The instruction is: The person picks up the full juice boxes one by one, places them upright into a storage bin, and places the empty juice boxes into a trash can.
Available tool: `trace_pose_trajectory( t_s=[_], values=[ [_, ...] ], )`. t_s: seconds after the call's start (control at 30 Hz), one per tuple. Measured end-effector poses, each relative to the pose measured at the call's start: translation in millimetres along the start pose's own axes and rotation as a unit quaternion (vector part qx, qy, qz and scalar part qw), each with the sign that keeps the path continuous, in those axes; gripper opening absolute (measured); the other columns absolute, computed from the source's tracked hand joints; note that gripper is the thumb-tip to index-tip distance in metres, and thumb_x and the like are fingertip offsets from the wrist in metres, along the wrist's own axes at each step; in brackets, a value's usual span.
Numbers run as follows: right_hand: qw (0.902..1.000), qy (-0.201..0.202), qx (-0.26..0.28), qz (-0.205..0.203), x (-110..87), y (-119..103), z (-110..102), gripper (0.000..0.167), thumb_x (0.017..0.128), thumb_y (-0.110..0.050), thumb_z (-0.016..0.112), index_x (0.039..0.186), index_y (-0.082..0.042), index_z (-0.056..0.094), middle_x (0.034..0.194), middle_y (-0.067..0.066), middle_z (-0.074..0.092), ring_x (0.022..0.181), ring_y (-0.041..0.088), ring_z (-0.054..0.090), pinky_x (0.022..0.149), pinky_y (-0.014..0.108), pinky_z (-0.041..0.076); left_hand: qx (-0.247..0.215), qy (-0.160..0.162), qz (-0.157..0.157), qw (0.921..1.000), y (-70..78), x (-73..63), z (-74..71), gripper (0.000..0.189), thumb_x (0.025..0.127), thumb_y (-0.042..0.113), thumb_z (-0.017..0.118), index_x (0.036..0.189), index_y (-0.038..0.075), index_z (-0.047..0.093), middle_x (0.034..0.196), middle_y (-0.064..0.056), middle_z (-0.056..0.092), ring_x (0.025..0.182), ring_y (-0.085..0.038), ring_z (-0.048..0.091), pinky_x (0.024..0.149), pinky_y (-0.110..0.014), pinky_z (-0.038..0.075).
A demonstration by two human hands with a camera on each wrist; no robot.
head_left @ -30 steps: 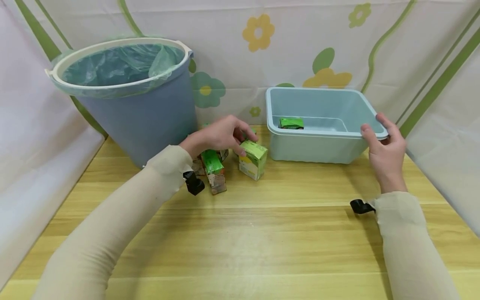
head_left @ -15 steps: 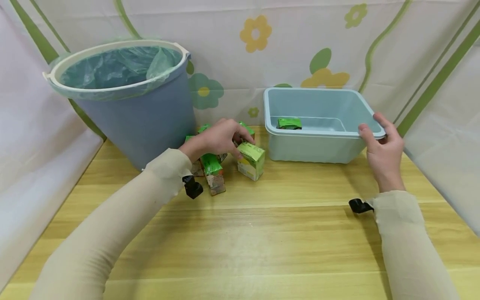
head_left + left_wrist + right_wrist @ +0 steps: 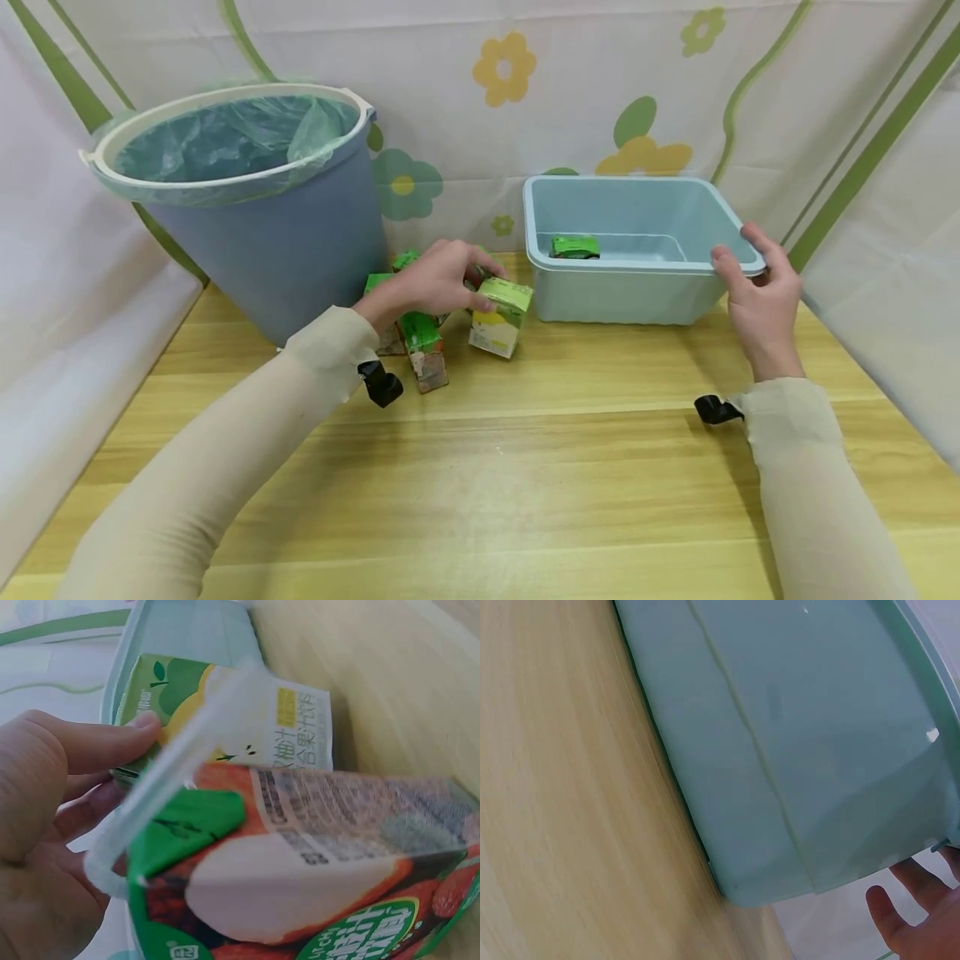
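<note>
Carton (image 3: 497,331), yellow-green, is tilting left of tub (image 3: 611,297), left hand (image 3: 446,279) pinching it; right hand (image 3: 765,310) is gripping tub's rim

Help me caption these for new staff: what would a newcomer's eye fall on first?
Probably the big blue bin with its translucent liner, at the left of the table. Next, the light-blue tub to the right, a green carton inside and the right hand gripping its right end. Between them, the left hand grips a pale-green carton beside other cartons.
</note>
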State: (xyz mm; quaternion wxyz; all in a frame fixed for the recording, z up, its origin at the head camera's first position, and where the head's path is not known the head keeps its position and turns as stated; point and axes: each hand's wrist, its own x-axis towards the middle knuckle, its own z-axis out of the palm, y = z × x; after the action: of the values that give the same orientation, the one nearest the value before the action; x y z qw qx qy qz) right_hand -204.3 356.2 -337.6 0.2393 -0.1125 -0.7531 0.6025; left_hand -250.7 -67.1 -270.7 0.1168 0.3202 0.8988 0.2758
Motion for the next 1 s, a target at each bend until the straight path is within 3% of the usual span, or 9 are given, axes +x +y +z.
trace_pose_trajectory(
  t_s=[0.2, 0.37, 0.5, 0.6, 0.77, 0.83, 1.0],
  values=[
    [0.9999, 0.005, -0.014, 0.004, -0.5, -1.6, -1.3, 0.064, 0.099, -0.036, 0.075, 0.158, -0.026, 0.052, 0.163, -0.004, 0.045, 0.105, 0.006, 0.049, 0.072, 0.007, 0.045, -0.04, 0.034, 0.001, 0.9986, 6.9, -6.7, -2.4, 0.041, 0.094, 0.017, 0.083, 0.134, 0.012, 0.073, 0.125, -0.008, 0.075, 0.102, -0.022, 0.077, 0.086, -0.038, 0.061],
    [0.9999, 0.005, -0.014, 0.004, -1.4, -2.9, -1.8, 0.063, 0.1, -0.035, 0.074, 0.158, -0.026, 0.052, 0.164, -0.004, 0.045, 0.107, 0.006, 0.049, 0.073, 0.006, 0.046, -0.053, 0.069, 0.009, 0.9962, 10.1, -11.6, -8.1, 0.04, 0.093, 0.02, 0.084, 0.132, 0.014, 0.075, 0.113, -0.008, 0.077, 0.094, -0.022, 0.072, 0.076, -0.035, 0.053],
    [0.9997, 0.008, -0.024, 0.006, -1.9, -3.8, -1.8, 0.062, 0.1, -0.036, 0.074, 0.158, -0.028, 0.052, 0.161, -0.006, 0.046, 0.103, 0.006, 0.048, 0.071, 0.008, 0.045, -0.086, 0.092, 0.003, 0.9921, 12.1, -14.8, -13.7, 0.037, 0.092, 0.021, 0.085, 0.128, 0.017, 0.077, 0.117, -0.004, 0.077, 0.098, -0.022, 0.069, 0.073, -0.034, 0.051],
    [0.9996, 0.008, -0.027, 0.009, -2.3, -4.0, -1.2, 0.063, 0.1, -0.037, 0.074, 0.158, -0.028, 0.052, 0.159, -0.006, 0.047, 0.102, 0.006, 0.048, 0.07, 0.008, 0.044, -0.135, 0.096, -0.019, 0.986, 16.0, -18.1, -17.6, 0.035, 0.091, 0.02, 0.085, 0.125, 0.019, 0.078, 0.12, -0.002, 0.076, 0.099, -0.021, 0.072, 0.077, -0.034, 0.06],
    [0.9995, 0.009, -0.03, 0.006, -1.9, -3.1, 0.5, 0.062, 0.1, -0.037, 0.074, 0.157, -0.028, 0.053, 0.157, -0.006, 0.048, 0.101, 0.006, 0.048, 0.07, 0.008, 0.045, -0.22, 0.105, -0.041, 0.9689, 26.1, -21.9, -23.4, 0.035, 0.09, 0.017, 0.086, 0.125, 0.019, 0.078, 0.112, -0.008, 0.077, 0.087, -0.029, 0.075, 0.077, -0.038, 0.066],
    [0.9993, 0.011, -0.035, 0.003, -1.5, -2.5, 0.8, 0.062, 0.1, -0.037, 0.073, 0.157, -0.028, 0.053, 0.158, -0.006, 0.048, 0.1, 0.006, 0.048, 0.071, 0.008, 0.045, -0.239, 0.114, -0.04, 0.9634, 29.1, -21.7, -25.3, 0.036, 0.09, 0.017, 0.086, 0.126, 0.019, 0.078, 0.111, -0.01, 0.077, 0.089, -0.033, 0.074, 0.077, -0.038, 0.066],
    [0.9988, 0.009, -0.047, 0.001, -0.7, -1.4, 1.1, 0.062, 0.101, -0.038, 0.072, 0.158, -0.028, 0.052, 0.163, -0.006, 0.046, 0.104, 0.005, 0.048, 0.073, 0.007, 0.045, -0.269, 0.144, -0.047, 0.9513, 33.5, -20.1, -29.1, 0.037, 0.09, 0.019, 0.086, 0.127, 0.019, 0.078, 0.119, -0.006, 0.074, 0.095, -0.029, 0.072, 0.081, -0.04, 0.066]
  ],
)
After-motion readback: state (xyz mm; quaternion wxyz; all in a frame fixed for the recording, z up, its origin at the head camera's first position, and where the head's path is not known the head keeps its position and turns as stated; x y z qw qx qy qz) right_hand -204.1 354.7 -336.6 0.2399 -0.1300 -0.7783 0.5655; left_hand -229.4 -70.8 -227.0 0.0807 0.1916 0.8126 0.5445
